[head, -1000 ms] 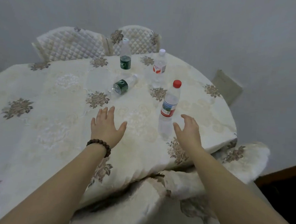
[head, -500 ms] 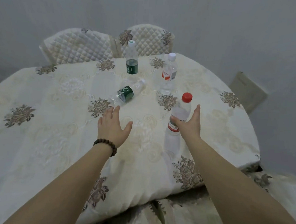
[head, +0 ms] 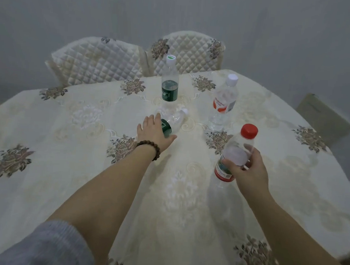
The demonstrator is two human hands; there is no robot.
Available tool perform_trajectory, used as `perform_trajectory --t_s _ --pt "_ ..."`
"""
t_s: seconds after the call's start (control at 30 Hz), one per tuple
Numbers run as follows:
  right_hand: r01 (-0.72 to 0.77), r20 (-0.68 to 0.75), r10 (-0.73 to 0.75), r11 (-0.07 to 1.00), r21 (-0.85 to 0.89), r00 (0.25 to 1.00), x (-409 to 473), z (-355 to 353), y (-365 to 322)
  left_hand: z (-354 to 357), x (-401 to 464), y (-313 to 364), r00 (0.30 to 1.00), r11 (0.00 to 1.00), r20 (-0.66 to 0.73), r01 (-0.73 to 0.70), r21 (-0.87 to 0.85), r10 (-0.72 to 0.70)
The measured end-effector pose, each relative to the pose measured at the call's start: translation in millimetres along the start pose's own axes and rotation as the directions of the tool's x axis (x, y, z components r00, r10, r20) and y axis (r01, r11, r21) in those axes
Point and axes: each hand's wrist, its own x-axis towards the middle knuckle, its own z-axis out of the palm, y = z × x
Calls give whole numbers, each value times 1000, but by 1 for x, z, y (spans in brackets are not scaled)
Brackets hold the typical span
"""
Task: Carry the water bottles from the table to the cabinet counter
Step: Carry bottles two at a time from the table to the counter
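— What have my hands got at the table?

— My right hand (head: 249,173) is wrapped around the red-capped water bottle (head: 236,152), thumb on the near side, fingers curled behind the clear body, gripping just above its red label. The bottle tilts toward me; I cannot tell whether its base touches the tablecloth (head: 65,166).

— And the left?

— My left hand (head: 154,131), with a bead bracelet (head: 148,148) at the wrist, lies palm-down over the fallen green-label bottle (head: 171,124), fingers loosely spread across it, thumb out to the right. Whether it has gripped the bottle I cannot tell.

— The other bottles?

— Just behind, the upright green-label bottle (head: 170,80) stands. To its right stands the white-capped bottle (head: 223,102) with a red label. Two quilted chairs (head: 96,62) sit beyond the table.
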Motion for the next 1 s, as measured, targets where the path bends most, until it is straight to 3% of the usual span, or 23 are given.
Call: perform_trajectory --t_s 0.17,0.3,0.47,0.63,0.8,1.0 --pt "7 0 -7 1000 -10 1000 7 2 3 18 26 5 994 996 91 48 73 -54" --pt "7 -14 -7 1000 -20 1000 3 2 -1 21 24 4 992 987 67 101 122 -110" --pt "20 12 -19 999 -42 1000 -11 4 -13 5 -9 3 993 981 2 113 -155 -114" --pt "44 42 -42 998 -47 998 -38 1 -39 -36 -63 11 985 815 -67 92 -572 -158" --pt "87 114 -81 995 -44 990 -76 0 -55 -68 -121 4 975 714 -108 64 -698 -193" --pt "122 229 -118 992 -5 966 -118 20 -63 -98 -194 -31 935 617 -130 111 -779 -331"
